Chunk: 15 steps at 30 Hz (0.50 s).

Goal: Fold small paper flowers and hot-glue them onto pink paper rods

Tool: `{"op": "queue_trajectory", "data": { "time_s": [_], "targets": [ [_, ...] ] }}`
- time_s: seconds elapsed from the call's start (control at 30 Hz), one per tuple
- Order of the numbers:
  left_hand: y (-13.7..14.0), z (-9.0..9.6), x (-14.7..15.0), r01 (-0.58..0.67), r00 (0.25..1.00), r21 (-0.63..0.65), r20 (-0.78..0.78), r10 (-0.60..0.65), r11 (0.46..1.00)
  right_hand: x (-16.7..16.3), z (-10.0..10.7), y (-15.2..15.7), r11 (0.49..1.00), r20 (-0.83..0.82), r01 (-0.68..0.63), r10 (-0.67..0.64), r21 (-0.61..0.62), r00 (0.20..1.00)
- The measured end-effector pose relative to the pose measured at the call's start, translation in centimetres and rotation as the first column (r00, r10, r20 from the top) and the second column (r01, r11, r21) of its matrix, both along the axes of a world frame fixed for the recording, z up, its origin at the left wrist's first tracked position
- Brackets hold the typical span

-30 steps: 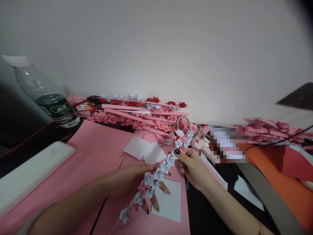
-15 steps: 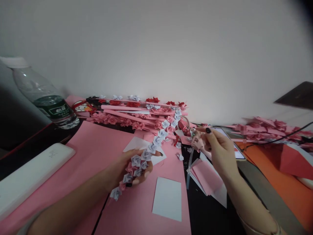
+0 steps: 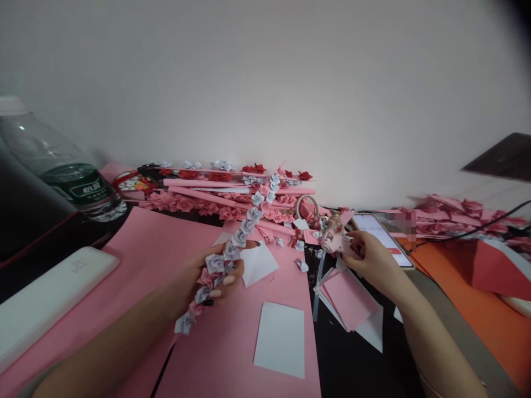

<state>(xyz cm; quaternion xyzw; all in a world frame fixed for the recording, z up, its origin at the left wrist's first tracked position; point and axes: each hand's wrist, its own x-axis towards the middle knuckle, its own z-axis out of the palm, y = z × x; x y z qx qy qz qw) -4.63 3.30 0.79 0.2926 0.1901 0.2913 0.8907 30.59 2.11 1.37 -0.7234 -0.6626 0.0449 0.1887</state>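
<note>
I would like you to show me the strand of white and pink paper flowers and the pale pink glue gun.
Strand of white and pink paper flowers (image 3: 232,252): head view, a white flower near its middle.
Pale pink glue gun (image 3: 333,242): head view, its exposed body.

Down at 7 o'clock it's the left hand (image 3: 236,272), and what a set of nails: a black nail (image 3: 207,303) lowest of all, two pale creamy nails (image 3: 229,280) in the middle, a dark one at the top! Out along the bare forearm to 8 o'clock, there's a sliver of light-grey sleeve (image 3: 40,382) in the corner. Across to 4 o'clock, the right hand (image 3: 371,262), nails hidden; between 4 and 5, a thin pale band (image 3: 427,385) on the forearm, bracelet or cuff, too blurred to call!
</note>
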Motion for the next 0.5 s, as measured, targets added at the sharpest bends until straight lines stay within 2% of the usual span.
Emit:
{"op": "queue_trajectory", "data": {
  "time_s": [0.17,0.27,0.37,0.5],
  "targets": [
    [-0.1,0.6,-0.1,0.015,0.997,-0.062,-0.077,-0.020,0.998,-0.6,-0.7,0.1,0.999,0.062,0.010,-0.013,0.043,0.998],
    [-0.3,1.0,0.0,0.000,0.993,-0.055,-0.114,-0.006,0.998,-0.6,-0.7,-0.1,0.999,0.090,0.032,-0.033,0.010,0.995],
    [-0.5,1.0,0.1,-0.025,0.989,-0.025,-0.148,0.021,0.999,-0.7,-0.3,-0.2,0.994,0.069,0.094,-0.091,-0.047,0.993],
    [-0.7,0.9,0.4,-0.022,0.972,0.010,-0.233,0.023,1.000,-0.7,1.1,-0.3,0.978,-0.013,0.207,-0.207,0.027,0.978]
  ]
}}
